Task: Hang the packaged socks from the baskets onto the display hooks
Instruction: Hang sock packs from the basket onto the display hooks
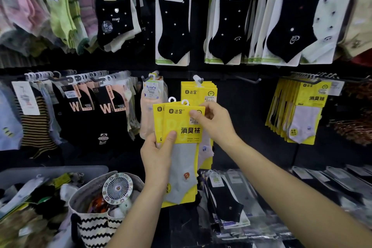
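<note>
Two yellow sock packs [181, 125] with grey socks and white hanger loops are held up together in front of the display wall. My left hand [158, 154] grips their lower left side, thumb across the front card. My right hand [213, 122] pinches the top right corner of the front pack. Just behind them, more yellow packs of the same kind [198, 91] hang from a display hook [198, 79]. To the right of that stands a bare hook [248, 79].
A zigzag woven basket [94, 225] holding a small white fan [117, 188] sits at lower left beside a grey bin [52, 171] of mixed socks. Black sock packs [225, 199] lie on the shelf below. Further yellow packs [302, 110] hang at right; black socks hang above.
</note>
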The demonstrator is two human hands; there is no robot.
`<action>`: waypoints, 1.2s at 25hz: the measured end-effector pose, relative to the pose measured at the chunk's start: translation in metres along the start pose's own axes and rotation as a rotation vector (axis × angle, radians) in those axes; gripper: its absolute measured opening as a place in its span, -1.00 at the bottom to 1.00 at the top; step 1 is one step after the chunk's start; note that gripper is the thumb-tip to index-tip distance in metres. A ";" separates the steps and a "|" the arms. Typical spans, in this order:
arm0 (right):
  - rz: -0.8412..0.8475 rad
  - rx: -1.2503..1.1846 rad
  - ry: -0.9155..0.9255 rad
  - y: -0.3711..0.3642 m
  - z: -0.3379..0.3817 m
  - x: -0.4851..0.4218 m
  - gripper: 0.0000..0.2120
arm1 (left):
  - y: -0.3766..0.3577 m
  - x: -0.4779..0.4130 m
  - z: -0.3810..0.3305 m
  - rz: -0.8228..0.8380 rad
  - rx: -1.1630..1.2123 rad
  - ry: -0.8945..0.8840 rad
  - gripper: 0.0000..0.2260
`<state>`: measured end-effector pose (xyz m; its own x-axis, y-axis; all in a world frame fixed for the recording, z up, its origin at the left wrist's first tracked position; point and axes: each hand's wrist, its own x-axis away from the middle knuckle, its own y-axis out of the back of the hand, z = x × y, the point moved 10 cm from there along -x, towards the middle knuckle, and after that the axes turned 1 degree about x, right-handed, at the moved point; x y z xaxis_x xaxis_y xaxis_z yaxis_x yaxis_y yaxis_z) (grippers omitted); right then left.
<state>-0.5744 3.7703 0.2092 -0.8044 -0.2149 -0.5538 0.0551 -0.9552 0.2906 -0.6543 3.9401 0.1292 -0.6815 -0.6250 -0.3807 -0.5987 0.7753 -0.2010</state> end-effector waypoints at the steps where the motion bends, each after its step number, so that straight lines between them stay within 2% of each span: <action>1: 0.008 -0.036 -0.019 0.003 -0.001 0.000 -0.87 | -0.002 0.001 0.002 -0.002 0.008 0.015 -0.92; 4: 0.052 -0.059 -0.088 0.009 -0.009 -0.002 -0.88 | -0.010 0.003 0.006 0.005 0.002 0.033 -0.92; 7: -0.053 -0.110 -0.152 0.029 -0.016 -0.009 -0.93 | -0.011 0.001 0.006 -0.023 -0.033 0.014 -0.80; 10: -0.156 -0.187 -0.203 0.049 -0.019 -0.022 -0.90 | 0.002 -0.005 0.003 -0.081 -0.022 -0.008 -0.83; 16: -0.188 -0.062 -0.171 0.045 -0.005 -0.052 -0.86 | 0.045 -0.018 -0.001 -0.179 -0.063 -0.039 -0.79; 21: -0.197 0.043 -0.179 0.035 -0.013 -0.061 -0.99 | 0.054 -0.019 -0.002 -0.163 -0.093 -0.042 -0.76; 24: -0.241 0.030 -0.222 0.040 -0.020 -0.055 -0.85 | 0.046 -0.017 -0.002 -0.125 -0.091 -0.040 -0.75; 27: -0.380 0.054 -0.125 0.057 -0.010 -0.031 -0.73 | 0.027 -0.009 -0.001 -0.047 -0.061 -0.036 -0.75; 28: -0.376 0.040 -0.061 0.056 -0.004 -0.021 -0.76 | 0.022 -0.006 -0.003 -0.027 -0.046 -0.045 -0.75; 30: -0.228 -0.020 0.013 0.036 0.003 -0.003 -0.85 | 0.010 -0.003 -0.007 0.003 -0.021 -0.061 -0.77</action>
<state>-0.5716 3.7377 0.2238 -0.7899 0.0043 -0.6132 -0.1151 -0.9832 0.1414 -0.6614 3.9495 0.1342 -0.6568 -0.6155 -0.4356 -0.6061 0.7746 -0.1807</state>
